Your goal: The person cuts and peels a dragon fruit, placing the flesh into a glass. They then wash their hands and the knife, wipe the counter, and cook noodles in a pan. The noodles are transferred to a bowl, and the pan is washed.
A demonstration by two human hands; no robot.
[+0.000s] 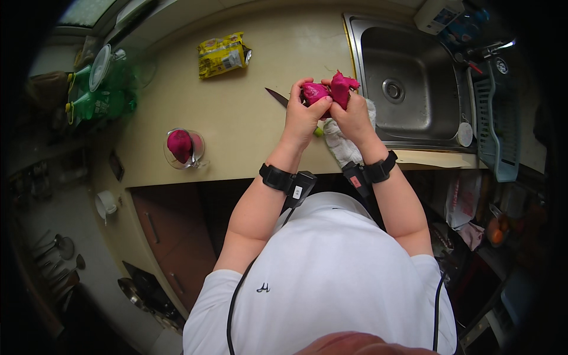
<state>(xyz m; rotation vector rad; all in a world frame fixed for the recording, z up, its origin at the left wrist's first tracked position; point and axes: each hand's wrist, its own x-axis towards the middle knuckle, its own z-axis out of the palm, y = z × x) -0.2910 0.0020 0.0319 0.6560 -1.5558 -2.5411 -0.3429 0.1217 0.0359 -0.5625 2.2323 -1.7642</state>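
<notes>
Above the counter, both hands are on a magenta fruit (315, 92) that looks like a dragon fruit. My left hand (304, 104) grips its rounded part, thumb across the front. A loose flap of bright pink peel (341, 90) rises from my right hand (353, 113), held between thumb and fingers. Under the left hand lies a knife with a dark blade (277, 96) and a green handle (318, 132); its middle is hidden. Beneath the right wrist a crumpled white cloth (341, 144) rests by the sink. To the left, a glass mug (199, 153) contains another magenta fruit piece (179, 145).
A stainless steel sink (397, 117) adjoins the counter (239, 120) on the right, with a blue plastic rack (497, 120) beyond. A yellow packet (223, 55) lies towards the back. Green plastic bottles (100, 104) stand far left. Brown cabinet doors (173, 235) are below.
</notes>
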